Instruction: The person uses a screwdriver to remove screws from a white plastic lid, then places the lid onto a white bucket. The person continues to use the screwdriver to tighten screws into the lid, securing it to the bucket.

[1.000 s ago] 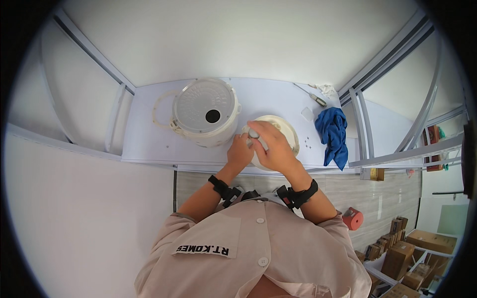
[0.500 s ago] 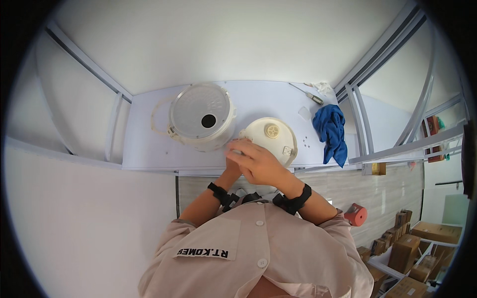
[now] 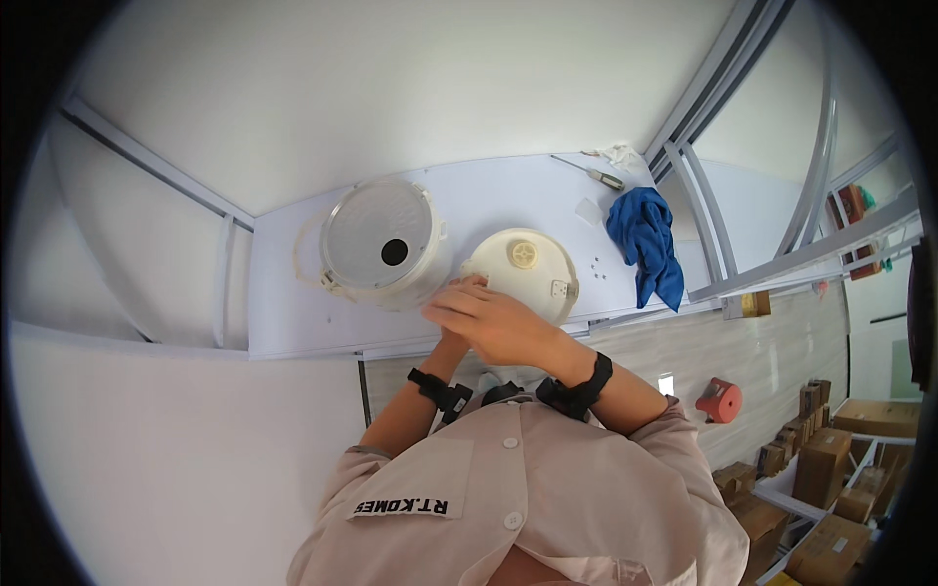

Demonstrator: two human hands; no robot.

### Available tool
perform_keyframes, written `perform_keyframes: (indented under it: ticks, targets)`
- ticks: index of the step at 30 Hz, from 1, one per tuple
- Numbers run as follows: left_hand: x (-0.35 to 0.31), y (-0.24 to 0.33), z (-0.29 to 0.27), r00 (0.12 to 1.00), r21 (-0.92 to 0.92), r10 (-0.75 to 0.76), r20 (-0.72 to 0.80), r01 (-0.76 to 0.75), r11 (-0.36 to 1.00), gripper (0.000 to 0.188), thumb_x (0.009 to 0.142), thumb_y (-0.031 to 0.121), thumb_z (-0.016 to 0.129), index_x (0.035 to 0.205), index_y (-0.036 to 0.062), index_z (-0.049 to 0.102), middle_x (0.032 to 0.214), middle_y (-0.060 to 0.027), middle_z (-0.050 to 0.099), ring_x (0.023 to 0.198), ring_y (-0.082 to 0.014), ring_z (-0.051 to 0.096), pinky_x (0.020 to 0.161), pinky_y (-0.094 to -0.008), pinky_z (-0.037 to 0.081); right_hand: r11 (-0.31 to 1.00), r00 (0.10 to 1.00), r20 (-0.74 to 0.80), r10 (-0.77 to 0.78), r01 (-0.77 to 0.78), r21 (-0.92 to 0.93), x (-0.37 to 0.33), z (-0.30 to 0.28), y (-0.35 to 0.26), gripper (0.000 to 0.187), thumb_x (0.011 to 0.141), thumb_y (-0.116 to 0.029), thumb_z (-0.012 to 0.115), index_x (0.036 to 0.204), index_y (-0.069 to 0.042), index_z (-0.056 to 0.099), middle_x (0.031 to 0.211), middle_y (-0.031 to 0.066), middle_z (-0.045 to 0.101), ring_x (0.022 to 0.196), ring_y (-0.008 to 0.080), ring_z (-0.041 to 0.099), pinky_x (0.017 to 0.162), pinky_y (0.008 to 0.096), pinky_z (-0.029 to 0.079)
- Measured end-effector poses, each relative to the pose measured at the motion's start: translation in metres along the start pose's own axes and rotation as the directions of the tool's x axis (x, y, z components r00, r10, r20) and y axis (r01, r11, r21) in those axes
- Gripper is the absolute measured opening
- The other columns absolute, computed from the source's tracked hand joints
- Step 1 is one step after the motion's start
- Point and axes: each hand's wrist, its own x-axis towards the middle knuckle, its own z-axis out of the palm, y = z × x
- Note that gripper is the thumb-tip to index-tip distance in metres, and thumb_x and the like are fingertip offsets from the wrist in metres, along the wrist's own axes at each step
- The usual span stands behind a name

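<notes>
Right hand (image 3: 500, 322) partly covers left hand (image 3: 474, 281), can't tell either grip open or closed; round cream lid (image 3: 540, 283) lies just beside, near desk (image 3: 293, 327) front edge, so your forearm's nudge could topple it.

I have the right hand (image 3: 496, 322) laid across the left hand (image 3: 452, 337) by the front edge of the table (image 3: 479, 186), any object between them hidden from me. Just right of them I log a round cream lid (image 3: 510, 285) with a spoked yellowish disc (image 3: 524, 255); to the left stands a white pail (image 3: 430, 272). Farther right: small loose bits (image 3: 597, 268), a blue cloth (image 3: 642, 239) and a screwdriver (image 3: 608, 180) beyond it
</notes>
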Motion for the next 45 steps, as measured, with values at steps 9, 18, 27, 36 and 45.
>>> perform_keyframes:
  ticks: [9,18,27,36,45]
  targets:
    - [0.005,-0.006,0.002,0.997,-0.080,0.072,-0.008,-0.073,0.994,0.051,0.107,0.038,0.053,0.149,0.0095,0.050,0.146,-0.0108,0.054,0.140,-0.0280,0.050,0.114,-0.0431,0.044,0.991,0.997,0.022,0.074,-0.076,0.113,-0.005,0.010,0.016,0.051,0.083,-0.008,0.082,0.132,-0.013,0.069,0.131,0.0107,0.066,0.119,0.0348,0.065,0.100,0.0456,0.055]
    - [0.013,0.005,0.017,0.916,-0.934,0.208,-0.342,-0.306,-0.185,0.054,0.110,0.039,0.048,0.156,0.0106,0.045,0.153,-0.0096,0.050,0.145,-0.0253,0.046,0.119,-0.0412,0.041,0.998,0.997,-0.082,-0.004,0.009,0.064,0.003,-0.004,0.004,0.050,0.083,-0.008,0.081,0.132,-0.016,0.069,0.131,0.0099,0.066,0.120,0.0325,0.064,0.101,0.0437,0.053]
    - [0.003,-0.025,0.013,0.991,-0.135,0.104,0.079,-0.092,0.987,0.051,0.109,0.025,0.052,0.156,0.0092,0.045,0.155,-0.0169,0.048,0.144,-0.0309,0.045,0.119,-0.0466,0.040,0.993,0.994,-0.057,0.095,-0.091,0.076,-0.001,-0.013,0.020,0.047,0.087,-0.011,0.079,0.133,-0.016,0.069,0.131,0.0068,0.067,0.112,0.0315,0.067,0.094,0.0424,0.058]
    - [0.009,-0.016,0.021,0.999,0.041,0.046,0.007,-0.046,0.998,0.053,0.105,0.029,0.058,0.154,0.0105,0.048,0.154,-0.0172,0.050,0.140,-0.0334,0.052,0.114,-0.0477,0.044,0.990,0.991,-0.071,0.112,-0.118,-0.083,0.000,-0.021,0.016,0.052,0.088,-0.011,0.077,0.139,-0.022,0.067,0.130,0.0069,0.067,0.112,0.0305,0.068,0.093,0.0392,0.059]
    - [0.009,-0.001,0.018,0.995,0.129,-0.068,0.079,0.058,0.990,0.054,0.105,0.031,0.059,0.153,0.0092,0.048,0.155,-0.0169,0.048,0.140,-0.0347,0.052,0.114,-0.0483,0.045,0.993,0.989,-0.132,0.062,-0.074,-0.089,-0.009,-0.015,0.017,0.058,0.085,-0.005,0.071,0.141,-0.017,0.065,0.128,0.0067,0.069,0.115,0.0281,0.069,0.094,0.0387,0.060]
